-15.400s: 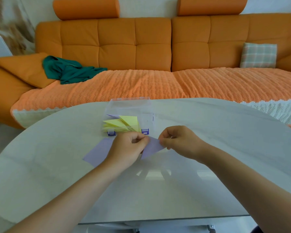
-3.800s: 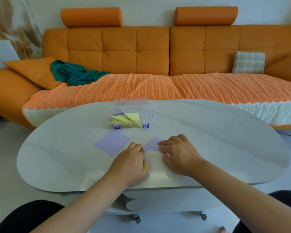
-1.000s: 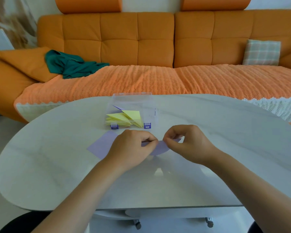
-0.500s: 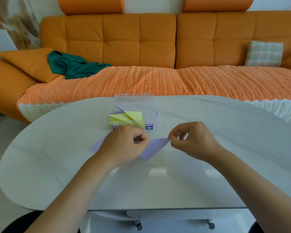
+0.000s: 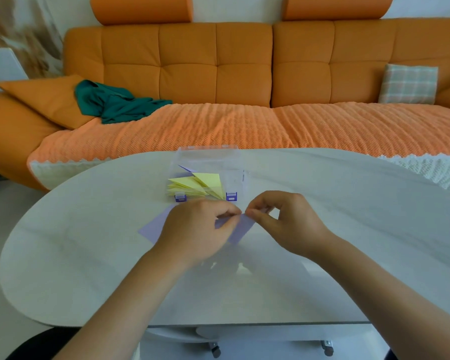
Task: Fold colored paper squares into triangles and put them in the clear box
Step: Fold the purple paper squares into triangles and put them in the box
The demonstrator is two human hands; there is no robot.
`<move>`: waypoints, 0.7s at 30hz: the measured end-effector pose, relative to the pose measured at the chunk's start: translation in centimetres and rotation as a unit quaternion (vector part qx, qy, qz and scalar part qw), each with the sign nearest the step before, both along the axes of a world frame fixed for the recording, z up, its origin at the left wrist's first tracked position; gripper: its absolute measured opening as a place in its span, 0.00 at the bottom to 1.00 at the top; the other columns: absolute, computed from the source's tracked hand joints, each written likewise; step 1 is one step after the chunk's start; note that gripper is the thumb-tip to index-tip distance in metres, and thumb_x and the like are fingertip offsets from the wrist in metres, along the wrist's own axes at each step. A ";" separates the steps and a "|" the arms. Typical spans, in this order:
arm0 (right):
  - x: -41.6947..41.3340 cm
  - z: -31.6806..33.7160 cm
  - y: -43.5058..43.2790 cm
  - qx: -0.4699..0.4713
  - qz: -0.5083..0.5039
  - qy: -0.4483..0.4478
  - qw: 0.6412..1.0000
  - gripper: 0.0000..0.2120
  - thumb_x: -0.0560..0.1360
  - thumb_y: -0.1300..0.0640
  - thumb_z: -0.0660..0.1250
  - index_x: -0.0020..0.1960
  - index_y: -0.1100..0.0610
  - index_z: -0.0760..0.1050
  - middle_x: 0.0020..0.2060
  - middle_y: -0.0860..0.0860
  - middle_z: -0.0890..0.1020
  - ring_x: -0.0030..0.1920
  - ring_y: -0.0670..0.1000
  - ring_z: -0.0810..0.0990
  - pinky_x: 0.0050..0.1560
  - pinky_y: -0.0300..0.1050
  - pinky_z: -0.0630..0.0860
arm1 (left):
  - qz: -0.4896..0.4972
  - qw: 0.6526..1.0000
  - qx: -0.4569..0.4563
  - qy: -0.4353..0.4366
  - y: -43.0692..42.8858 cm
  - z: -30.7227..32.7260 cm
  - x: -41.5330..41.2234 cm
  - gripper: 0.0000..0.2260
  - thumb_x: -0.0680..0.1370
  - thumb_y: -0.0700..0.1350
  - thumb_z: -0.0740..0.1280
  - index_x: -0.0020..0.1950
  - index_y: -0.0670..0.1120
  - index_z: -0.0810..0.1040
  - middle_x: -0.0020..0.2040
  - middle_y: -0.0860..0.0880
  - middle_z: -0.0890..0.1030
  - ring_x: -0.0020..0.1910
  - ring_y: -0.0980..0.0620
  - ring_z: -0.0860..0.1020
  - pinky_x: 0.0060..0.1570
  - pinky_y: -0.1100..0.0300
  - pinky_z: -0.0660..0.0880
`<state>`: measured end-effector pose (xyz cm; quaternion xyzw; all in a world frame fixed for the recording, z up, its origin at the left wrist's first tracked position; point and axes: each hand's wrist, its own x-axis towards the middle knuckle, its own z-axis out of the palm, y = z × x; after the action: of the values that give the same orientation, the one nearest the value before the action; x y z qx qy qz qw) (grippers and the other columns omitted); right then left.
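Left hand (image 5: 198, 229) and right hand (image 5: 283, 226) each pinch the folded purple paper (image 5: 240, 229) over the table (image 5: 89, 255); the clear box (image 5: 211, 162), at 12 o'clock of them, holds yellow triangles (image 5: 195, 187); a flat purple square (image 5: 153, 226) lies at 9 o'clock, partly behind the left hand

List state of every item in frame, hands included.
left hand, pinches held purple paper
right hand, pinches the same paper
held purple paper, between both hands, mid-fold
purple square, flat on table, unfolded
clear box, holds folded triangles
yellow triangles, folded, inside the box
teal cloth, crumpled on sofa
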<state>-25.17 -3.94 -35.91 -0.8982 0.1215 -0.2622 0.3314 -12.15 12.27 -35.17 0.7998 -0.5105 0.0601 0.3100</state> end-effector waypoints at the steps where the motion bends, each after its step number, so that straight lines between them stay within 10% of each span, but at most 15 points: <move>1: 0.0 0.0 0.1 -0.012 0.005 -0.003 1.000 0.07 0.77 0.54 0.71 0.42 0.44 0.81 0.38 0.39 0.83 0.42 0.42 0.81 0.44 0.33 0.75 | 0.002 1.000 -0.007 -0.016 -0.2 0.1 -0.3 0.06 0.76 0.54 0.67 0.47 0.58 0.83 0.40 0.59 0.83 0.41 0.57 0.79 0.37 0.58 0.76; 17: -0.6 0.6 -1.9 0.019 -0.042 0.000 0.999 0.12 0.79 0.58 0.67 0.41 0.43 0.77 0.38 0.38 0.81 0.38 0.45 0.79 0.40 0.34 0.74 | 0.100 0.990 0.101 0.011 1.9 0.8 4.7 0.05 0.75 0.46 0.69 0.40 0.52 0.83 0.34 0.58 0.81 0.39 0.53 0.81 0.39 0.58 0.77; 21: -0.8 0.9 -1.8 0.064 0.009 0.031 0.997 0.13 0.78 0.58 0.69 0.39 0.42 0.80 0.36 0.39 0.82 0.35 0.42 0.79 0.40 0.32 0.73 | 0.043 0.986 0.000 0.158 1.1 0.7 3.8 0.07 0.78 0.45 0.69 0.41 0.53 0.83 0.40 0.62 0.84 0.42 0.63 0.82 0.45 0.63 0.77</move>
<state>-25.97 -5.76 -35.01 -0.8838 0.1397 -0.2230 0.3868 -8.38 13.41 -34.47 0.8206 -0.4197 -0.0537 0.3843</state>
